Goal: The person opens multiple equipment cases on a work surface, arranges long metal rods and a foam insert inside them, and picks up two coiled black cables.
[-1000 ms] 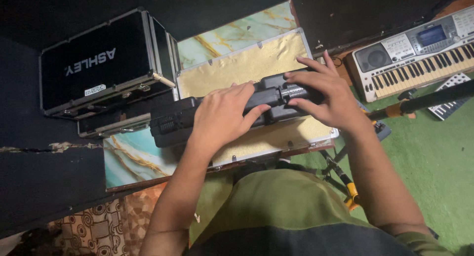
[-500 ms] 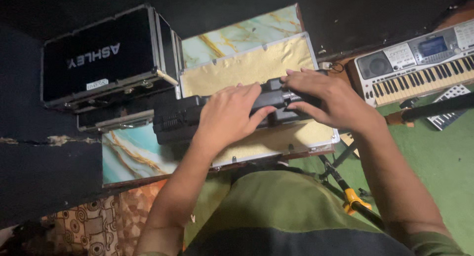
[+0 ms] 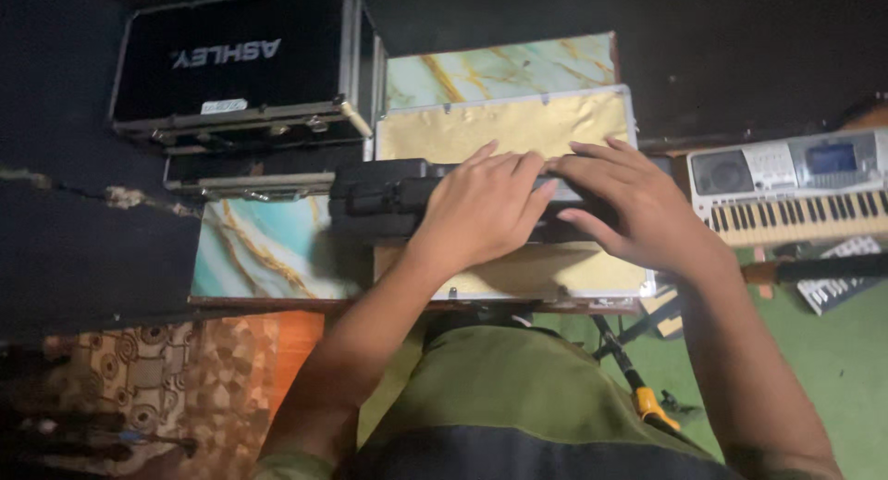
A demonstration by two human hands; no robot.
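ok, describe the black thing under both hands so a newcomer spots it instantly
Start at the marble-pattern tabletop, then the gold-lined open tray on it. The long black device lies across that tray under the left hand and right hand; unlike the boxy silver-edged black case behind, it is low and narrow.

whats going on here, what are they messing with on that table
A person looks down at their own two hands, both laid flat on a long black device lying across a gold-lined open case. The left hand covers its middle and the right hand its right end; neither closes around it. The case sits on a marble-patterned tabletop. A black flight case with metal edges stands at the back left, and an electronic keyboard sits to the right.
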